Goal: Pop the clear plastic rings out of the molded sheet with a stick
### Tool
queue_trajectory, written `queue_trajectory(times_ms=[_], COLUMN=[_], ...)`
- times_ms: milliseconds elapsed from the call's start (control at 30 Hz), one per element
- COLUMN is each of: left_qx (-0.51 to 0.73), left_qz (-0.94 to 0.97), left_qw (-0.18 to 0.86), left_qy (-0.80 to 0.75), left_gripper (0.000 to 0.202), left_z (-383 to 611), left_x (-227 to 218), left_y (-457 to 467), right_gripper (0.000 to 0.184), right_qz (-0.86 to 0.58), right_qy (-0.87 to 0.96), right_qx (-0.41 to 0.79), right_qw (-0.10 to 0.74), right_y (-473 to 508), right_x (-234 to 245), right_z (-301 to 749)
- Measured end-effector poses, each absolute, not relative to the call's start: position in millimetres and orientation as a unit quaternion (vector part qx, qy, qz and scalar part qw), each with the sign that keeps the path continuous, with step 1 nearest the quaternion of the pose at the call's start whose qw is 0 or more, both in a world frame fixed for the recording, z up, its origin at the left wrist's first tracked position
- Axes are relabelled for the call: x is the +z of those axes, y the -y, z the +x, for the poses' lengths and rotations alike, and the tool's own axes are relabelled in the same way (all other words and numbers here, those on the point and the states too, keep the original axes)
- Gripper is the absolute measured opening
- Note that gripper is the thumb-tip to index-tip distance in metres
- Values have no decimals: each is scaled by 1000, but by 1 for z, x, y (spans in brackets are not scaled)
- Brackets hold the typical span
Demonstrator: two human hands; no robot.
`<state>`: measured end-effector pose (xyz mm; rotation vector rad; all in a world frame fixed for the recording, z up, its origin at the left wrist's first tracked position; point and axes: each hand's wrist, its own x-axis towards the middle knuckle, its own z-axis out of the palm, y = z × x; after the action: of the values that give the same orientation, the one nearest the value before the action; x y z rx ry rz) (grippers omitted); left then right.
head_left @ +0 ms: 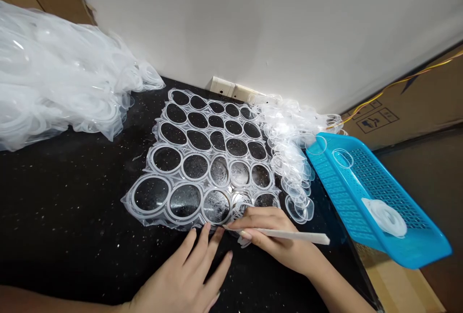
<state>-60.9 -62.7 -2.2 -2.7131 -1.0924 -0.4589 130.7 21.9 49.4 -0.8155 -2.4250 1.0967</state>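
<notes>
A translucent silicone sheet (202, 158) moulded with rows of rings lies flat on the black speckled table (65, 207). My left hand (188, 274) rests on the table with fingers stretched out, fingertips touching the sheet's near edge. My right hand (275, 236) is closed around a thin white stick tool (289, 235), whose tip points left at the sheet's near right corner. Loose clear rings (292, 158) lie heaped just right of the sheet.
A big pile of translucent sheets (54, 81) fills the far left. A blue plastic basket (376, 197) with a few rings overhangs the table's right edge. A white wall stands behind; cardboard boxes (415, 105) sit at the right.
</notes>
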Motion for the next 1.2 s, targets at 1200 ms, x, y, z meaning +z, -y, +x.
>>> queue_trajectory(times_ms=[1200], left_qx=[-173], left_qz=[-907], left_qw=[99], left_qy=[370], left_gripper=[33], left_z=[-60], left_x=[-4], left_y=[62], right_gripper=[47], right_qz=[-470], right_qy=[540], right_qx=[572], right_qw=[400], right_y=[-45], right_x=[18], right_z=[131])
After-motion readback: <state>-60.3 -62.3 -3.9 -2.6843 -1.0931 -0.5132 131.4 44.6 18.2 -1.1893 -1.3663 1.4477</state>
